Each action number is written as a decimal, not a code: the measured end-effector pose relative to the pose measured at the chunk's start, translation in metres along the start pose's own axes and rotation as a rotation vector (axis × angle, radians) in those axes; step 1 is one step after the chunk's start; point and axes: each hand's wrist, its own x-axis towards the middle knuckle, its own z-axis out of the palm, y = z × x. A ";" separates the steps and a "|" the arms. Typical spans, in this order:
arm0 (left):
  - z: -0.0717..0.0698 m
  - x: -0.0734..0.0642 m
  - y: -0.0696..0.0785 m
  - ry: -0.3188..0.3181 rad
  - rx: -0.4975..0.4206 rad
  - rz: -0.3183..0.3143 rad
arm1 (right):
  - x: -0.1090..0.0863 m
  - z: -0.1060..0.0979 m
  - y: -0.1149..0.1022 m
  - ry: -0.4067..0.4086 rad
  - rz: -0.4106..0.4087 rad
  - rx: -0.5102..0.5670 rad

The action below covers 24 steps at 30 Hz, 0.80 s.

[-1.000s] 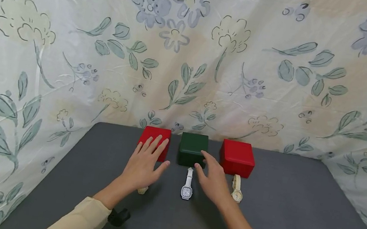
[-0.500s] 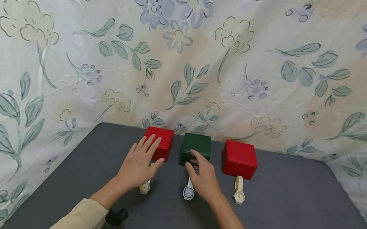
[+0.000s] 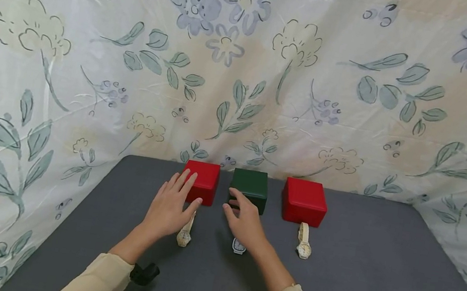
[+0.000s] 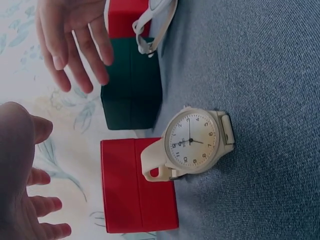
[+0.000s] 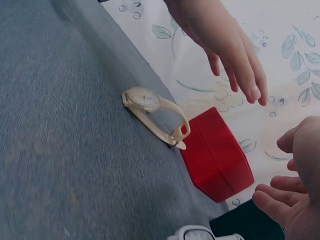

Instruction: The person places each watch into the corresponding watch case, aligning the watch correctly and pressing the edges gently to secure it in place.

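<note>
Grey tabletop (image 3: 359,275) bears 1 white watch (image 3: 238,246) below the right grip (image 3: 246,222).

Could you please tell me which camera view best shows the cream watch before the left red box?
The left wrist view: the cream watch is large and uncovered there, its dial numbers readable. The head view shows it small, its strap partly behind the left hand. The right wrist view shows it side-on, dial slanted.
</note>
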 end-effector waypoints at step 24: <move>0.005 0.010 -0.037 -0.085 -0.170 -0.113 | 0.022 0.040 0.003 -0.052 0.142 0.142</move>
